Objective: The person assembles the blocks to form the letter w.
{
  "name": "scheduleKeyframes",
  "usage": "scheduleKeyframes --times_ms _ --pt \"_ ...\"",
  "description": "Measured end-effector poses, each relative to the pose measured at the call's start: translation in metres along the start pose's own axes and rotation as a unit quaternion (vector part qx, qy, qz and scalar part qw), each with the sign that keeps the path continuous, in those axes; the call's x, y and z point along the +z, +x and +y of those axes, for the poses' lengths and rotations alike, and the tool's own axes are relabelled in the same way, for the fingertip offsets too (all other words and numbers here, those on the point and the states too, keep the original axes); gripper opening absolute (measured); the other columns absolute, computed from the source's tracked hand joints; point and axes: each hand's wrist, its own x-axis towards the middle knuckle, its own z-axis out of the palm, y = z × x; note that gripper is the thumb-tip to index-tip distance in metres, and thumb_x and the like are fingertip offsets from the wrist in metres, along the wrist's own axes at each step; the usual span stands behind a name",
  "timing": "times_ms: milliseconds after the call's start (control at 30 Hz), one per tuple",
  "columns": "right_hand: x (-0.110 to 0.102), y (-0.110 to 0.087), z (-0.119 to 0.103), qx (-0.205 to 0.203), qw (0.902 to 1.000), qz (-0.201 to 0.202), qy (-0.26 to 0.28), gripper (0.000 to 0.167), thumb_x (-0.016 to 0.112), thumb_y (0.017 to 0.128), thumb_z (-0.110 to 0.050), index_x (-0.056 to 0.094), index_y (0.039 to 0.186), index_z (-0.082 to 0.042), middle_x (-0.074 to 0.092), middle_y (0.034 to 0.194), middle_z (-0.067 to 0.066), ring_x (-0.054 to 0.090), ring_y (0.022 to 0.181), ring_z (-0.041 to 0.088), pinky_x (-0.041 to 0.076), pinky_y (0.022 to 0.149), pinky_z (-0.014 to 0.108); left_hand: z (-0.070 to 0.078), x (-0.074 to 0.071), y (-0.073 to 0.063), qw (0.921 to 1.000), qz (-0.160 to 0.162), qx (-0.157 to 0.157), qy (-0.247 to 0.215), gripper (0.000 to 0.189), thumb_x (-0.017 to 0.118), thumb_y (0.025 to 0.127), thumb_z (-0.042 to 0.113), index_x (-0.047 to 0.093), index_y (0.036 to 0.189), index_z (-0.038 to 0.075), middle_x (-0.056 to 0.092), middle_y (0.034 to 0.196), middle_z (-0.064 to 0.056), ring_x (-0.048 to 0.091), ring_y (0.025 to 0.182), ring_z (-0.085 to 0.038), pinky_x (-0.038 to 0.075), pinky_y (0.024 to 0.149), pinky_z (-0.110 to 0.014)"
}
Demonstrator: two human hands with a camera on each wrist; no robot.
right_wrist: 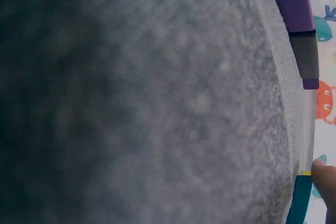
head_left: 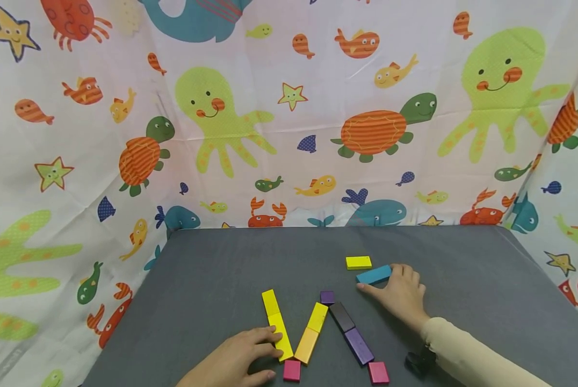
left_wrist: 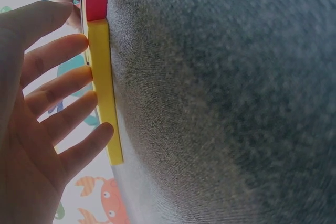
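In the head view my left hand (head_left: 240,356) rests its fingertips along the longer yellow block (head_left: 280,336). Its fingers are fairly straight in the left wrist view, touching the yellow side (left_wrist: 105,87). My right hand (head_left: 402,295) holds a blue block (head_left: 373,275) at the back right, thumb toward the near left end and fingers at the far right end. The right wrist view catches only part of that hand (right_wrist: 325,184) beside the blue block (right_wrist: 299,200). A yellow block (head_left: 359,263) lies just behind the blue one.
Blocks form a zigzag: a short yellow (head_left: 271,302), a pink (head_left: 291,370), an orange (head_left: 306,345), a yellow (head_left: 317,317), a small purple (head_left: 326,297), a dark grey (head_left: 342,317), a longer purple (head_left: 359,345) and another pink (head_left: 378,372). A sea-animal curtain (head_left: 289,134) surrounds the grey table (head_left: 211,279).
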Motion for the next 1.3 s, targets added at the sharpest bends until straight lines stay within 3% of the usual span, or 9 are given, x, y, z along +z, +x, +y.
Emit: scheduleKeyframes --times_ms 467,1300 --pt "0.0015 0.0051 0.0005 -0.003 0.9995 0.032 0.002 0.102 0.079 0.069 -0.063 0.049 0.134 0.008 0.047 0.126 0.029 0.04 0.112 0.044 0.038 0.084 0.058 -0.0004 0.0013 -0.0003 1.0 0.002 -0.002 0.002 0.034 0.063 0.089 0.057 0.063 0.12 0.044 0.053 0.143 0.018 0.053 0.132 -0.015 0.052 0.105 -0.048" --pt "-0.0044 0.0059 0.0019 -0.009 0.9997 0.019 0.013 0.1 0.081 0.071 -0.056 0.046 0.137 0.01 0.047 0.126 0.033 0.041 0.112 0.046 0.039 0.087 0.059 -0.0004 0.0003 -0.0008 1.0 0.002 0.0 -0.001 0.035 0.063 0.089 0.056 0.063 0.122 0.044 0.053 0.143 0.018 0.053 0.132 -0.015 0.052 0.104 -0.048"
